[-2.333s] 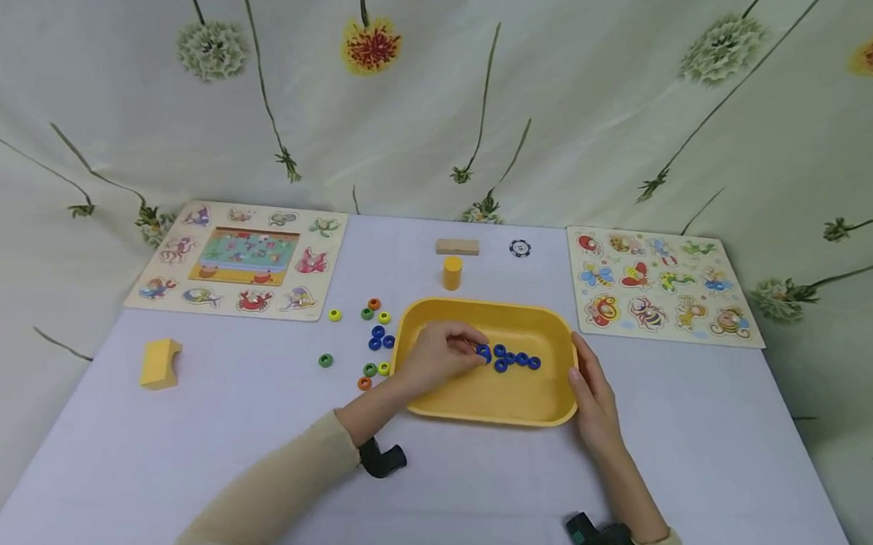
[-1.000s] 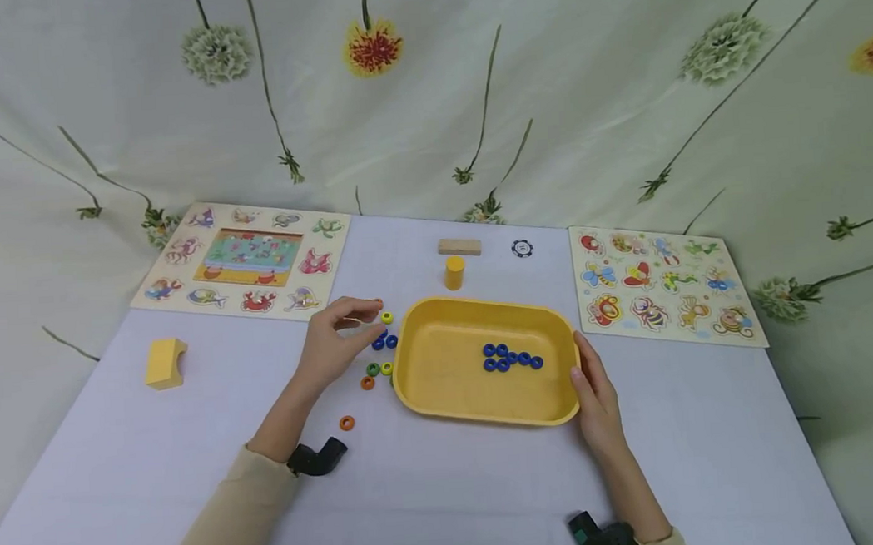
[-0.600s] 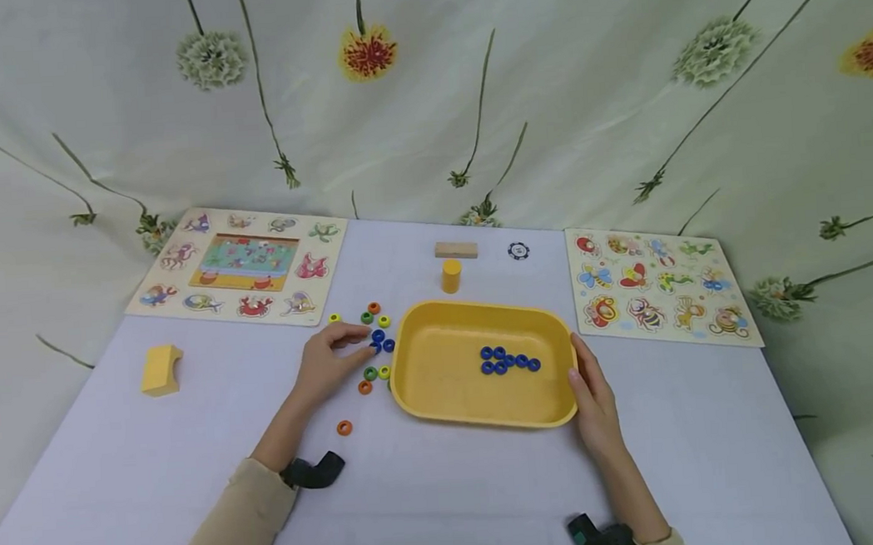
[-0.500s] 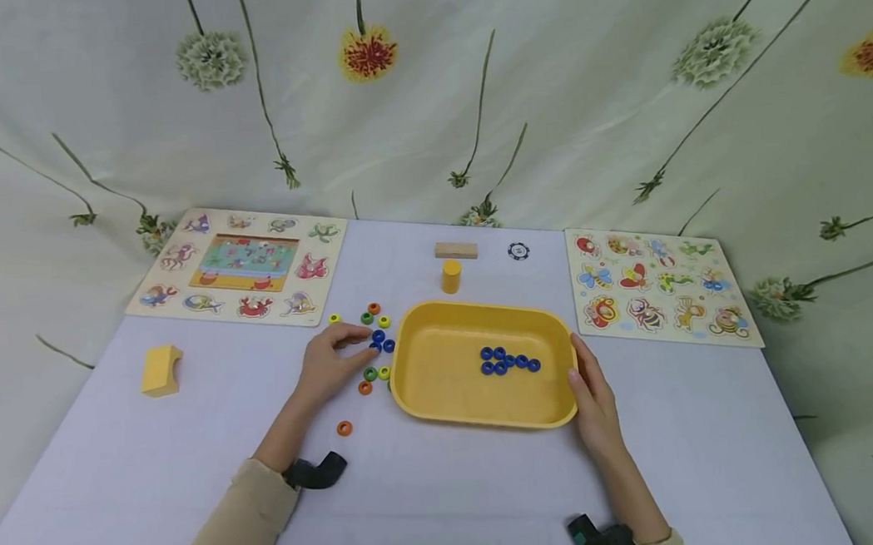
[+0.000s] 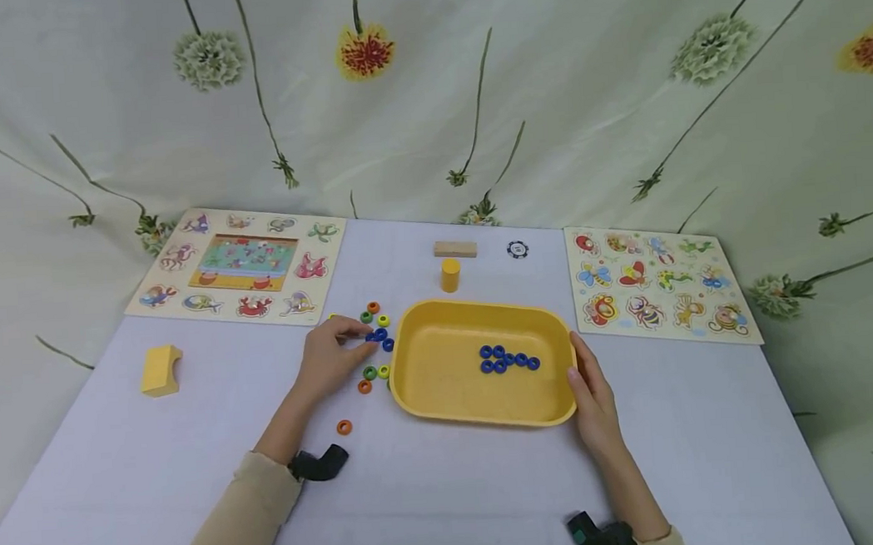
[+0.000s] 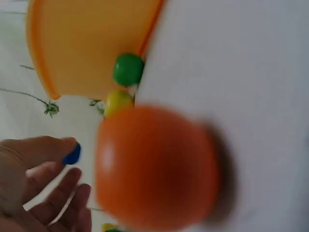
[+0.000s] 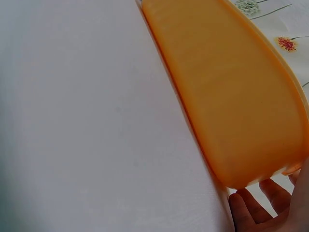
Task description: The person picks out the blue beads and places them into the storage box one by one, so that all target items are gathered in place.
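Note:
My left hand (image 5: 329, 358) is over a small cluster of blue beads (image 5: 387, 345) left of the yellow tray (image 5: 444, 401). Its thumb and fingers pinch one blue bead (image 6: 72, 153), seen at the thumb tip in the left wrist view. My right hand (image 5: 595, 392) holds the tray's right end, thumb at the rim and fingers against the outer wall (image 7: 251, 121). Inside the tray lie several blue beads (image 5: 509, 359), toward its right half.
Green, yellow and orange beads (image 5: 364, 387) lie left of the tray; one orange bead (image 5: 344, 427) sits nearer. Behind stand a yellow cylinder (image 5: 449, 275) and wooden block (image 5: 455, 249). Picture boards (image 5: 318, 300) (image 5: 581, 297) flank them. A yellow arch block (image 5: 160, 370) is far left.
The left hand has left a blue bead in the tray and gone back left to the loose beads, where it now pinches another blue one. The right hand stays at the tray.

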A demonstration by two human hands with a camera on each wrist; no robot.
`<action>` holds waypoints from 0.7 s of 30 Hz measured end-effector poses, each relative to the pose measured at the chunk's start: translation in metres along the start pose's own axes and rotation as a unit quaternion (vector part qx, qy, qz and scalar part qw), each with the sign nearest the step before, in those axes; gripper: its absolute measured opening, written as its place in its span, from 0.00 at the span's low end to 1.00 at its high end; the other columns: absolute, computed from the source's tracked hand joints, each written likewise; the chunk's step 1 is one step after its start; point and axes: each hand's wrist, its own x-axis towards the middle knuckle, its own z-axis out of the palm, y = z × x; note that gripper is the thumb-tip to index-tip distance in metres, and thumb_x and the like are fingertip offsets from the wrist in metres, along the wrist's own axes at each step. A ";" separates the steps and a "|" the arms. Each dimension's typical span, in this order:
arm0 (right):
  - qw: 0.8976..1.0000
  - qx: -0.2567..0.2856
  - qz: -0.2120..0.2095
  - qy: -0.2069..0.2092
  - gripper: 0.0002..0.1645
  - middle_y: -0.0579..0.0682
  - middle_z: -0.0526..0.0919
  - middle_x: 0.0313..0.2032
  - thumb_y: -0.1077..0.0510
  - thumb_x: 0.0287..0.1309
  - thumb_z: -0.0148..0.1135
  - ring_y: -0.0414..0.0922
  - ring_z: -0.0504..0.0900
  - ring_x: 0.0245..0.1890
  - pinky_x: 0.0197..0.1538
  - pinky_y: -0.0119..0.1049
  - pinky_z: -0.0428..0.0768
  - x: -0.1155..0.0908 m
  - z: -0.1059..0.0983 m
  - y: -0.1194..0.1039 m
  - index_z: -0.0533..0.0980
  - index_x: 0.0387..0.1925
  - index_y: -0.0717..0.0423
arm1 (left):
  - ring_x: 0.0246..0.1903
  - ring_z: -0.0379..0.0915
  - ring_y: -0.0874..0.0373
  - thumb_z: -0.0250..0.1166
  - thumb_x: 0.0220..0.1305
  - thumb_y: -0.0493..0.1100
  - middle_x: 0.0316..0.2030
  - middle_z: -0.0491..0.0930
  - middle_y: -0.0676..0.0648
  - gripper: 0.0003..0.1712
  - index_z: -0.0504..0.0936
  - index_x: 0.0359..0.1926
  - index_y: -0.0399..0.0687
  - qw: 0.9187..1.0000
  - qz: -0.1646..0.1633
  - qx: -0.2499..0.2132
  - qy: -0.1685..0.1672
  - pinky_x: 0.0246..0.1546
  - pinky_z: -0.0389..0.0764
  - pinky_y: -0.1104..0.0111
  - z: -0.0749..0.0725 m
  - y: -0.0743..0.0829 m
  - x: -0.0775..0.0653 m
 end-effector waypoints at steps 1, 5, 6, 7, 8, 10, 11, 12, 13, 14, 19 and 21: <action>1.000 0.000 0.002 0.001 0.27 0.45 0.56 0.65 0.61 0.65 0.39 0.43 0.53 0.66 0.56 0.15 0.56 0.000 0.000 0.000 0.54 0.65 0.48 | 0.39 0.71 0.56 0.67 0.50 0.45 0.37 0.78 0.50 0.12 0.80 0.37 0.49 1.000 0.004 0.000 0.009 0.43 0.73 0.62 -0.004 0.009 0.001; 1.000 -0.006 0.010 0.004 0.27 0.43 0.56 0.65 0.60 0.65 0.39 0.41 0.54 0.65 0.56 0.14 0.56 0.001 0.001 0.000 0.54 0.65 0.47 | 0.36 0.73 0.56 0.67 0.49 0.42 0.35 0.79 0.49 0.12 0.80 0.38 0.47 0.998 0.033 -0.059 0.015 0.38 0.76 0.62 -0.014 0.056 0.007; 1.000 -0.008 0.009 0.002 0.27 0.44 0.56 0.65 0.60 0.65 0.39 0.42 0.53 0.66 0.56 0.14 0.56 0.001 0.001 0.000 0.54 0.65 0.48 | 0.35 0.74 0.56 0.67 0.49 0.41 0.35 0.79 0.49 0.12 0.80 0.38 0.48 0.996 0.037 -0.085 0.001 0.37 0.77 0.63 -0.013 0.067 0.009; 1.000 -0.007 0.011 0.003 0.27 0.43 0.56 0.65 0.60 0.65 0.40 0.41 0.53 0.66 0.57 0.14 0.56 0.001 0.001 0.000 0.54 0.65 0.48 | 0.33 0.74 0.57 0.67 0.49 0.41 0.34 0.79 0.49 0.12 0.80 0.38 0.48 0.993 0.037 -0.110 -0.018 0.36 0.77 0.65 -0.010 0.079 0.010; 1.000 -0.007 0.012 0.004 0.27 0.43 0.56 0.65 0.60 0.65 0.40 0.41 0.53 0.66 0.57 0.15 0.56 0.001 0.001 0.001 0.54 0.65 0.47 | 0.32 0.74 0.56 0.67 0.49 0.41 0.33 0.79 0.49 0.12 0.80 0.38 0.48 0.989 0.031 -0.136 -0.042 0.34 0.78 0.66 -0.005 0.088 0.011; 1.000 -0.006 0.012 0.002 0.27 0.43 0.56 0.65 0.60 0.65 0.40 0.41 0.53 0.66 0.57 0.15 0.56 0.001 0.000 0.001 0.54 0.65 0.47 | 0.30 0.74 0.57 0.67 0.49 0.40 0.32 0.80 0.49 0.12 0.80 0.37 0.48 0.980 0.012 -0.172 -0.095 0.32 0.78 0.69 0.010 0.102 0.012; 1.000 -0.008 0.010 0.000 0.27 0.44 0.56 0.65 0.60 0.65 0.40 0.41 0.53 0.66 0.57 0.15 0.56 0.001 0.000 0.001 0.54 0.65 0.47 | 0.29 0.75 0.58 0.68 0.48 0.40 0.31 0.80 0.49 0.12 0.80 0.37 0.48 0.977 -0.001 -0.177 -0.119 0.30 0.78 0.71 0.019 0.106 0.013; 1.000 -0.009 0.008 -0.001 0.27 0.45 0.56 0.66 0.60 0.65 0.40 0.42 0.53 0.66 0.57 0.15 0.56 0.001 0.000 0.001 0.54 0.65 0.48 | 0.29 0.75 0.59 0.68 0.48 0.39 0.31 0.80 0.50 0.12 0.80 0.36 0.48 0.975 -0.017 -0.175 -0.139 0.30 0.77 0.72 0.029 0.108 0.014; 1.000 -0.007 0.008 0.000 0.27 0.45 0.56 0.66 0.60 0.65 0.40 0.42 0.53 0.66 0.57 0.14 0.56 0.001 0.001 0.001 0.54 0.65 0.48 | 0.28 0.75 0.60 0.68 0.47 0.39 0.30 0.80 0.51 0.12 0.81 0.36 0.48 0.973 -0.031 -0.168 -0.157 0.29 0.77 0.73 0.038 0.108 0.015; 1.000 -0.008 0.006 -0.001 0.27 0.46 0.55 0.66 0.61 0.65 0.40 0.43 0.53 0.66 0.57 0.14 0.55 0.001 0.001 0.001 0.54 0.65 0.48 | 0.27 0.75 0.60 0.69 0.46 0.39 0.29 0.80 0.51 0.12 0.81 0.35 0.49 0.971 -0.043 -0.159 -0.170 0.28 0.77 0.73 0.048 0.108 0.016; 1.000 -0.008 0.002 -0.002 0.28 0.46 0.56 0.66 0.61 0.65 0.40 0.44 0.53 0.66 0.57 0.14 0.56 0.000 0.000 0.000 0.54 0.65 0.49 | 0.25 0.73 0.62 0.70 0.42 0.37 0.26 0.79 0.53 0.11 0.82 0.31 0.50 0.976 -0.073 -0.093 -0.184 0.27 0.75 0.73 0.080 0.101 0.023; 1.000 -0.011 0.006 0.001 0.27 0.44 0.56 0.65 0.60 0.65 0.40 0.42 0.53 0.66 0.57 0.14 0.56 0.001 -0.001 0.000 0.54 0.65 0.48 | 0.25 0.73 0.62 0.70 0.41 0.36 0.25 0.79 0.53 0.10 0.82 0.30 0.50 0.976 -0.076 -0.076 -0.187 0.27 0.74 0.73 0.087 0.100 0.025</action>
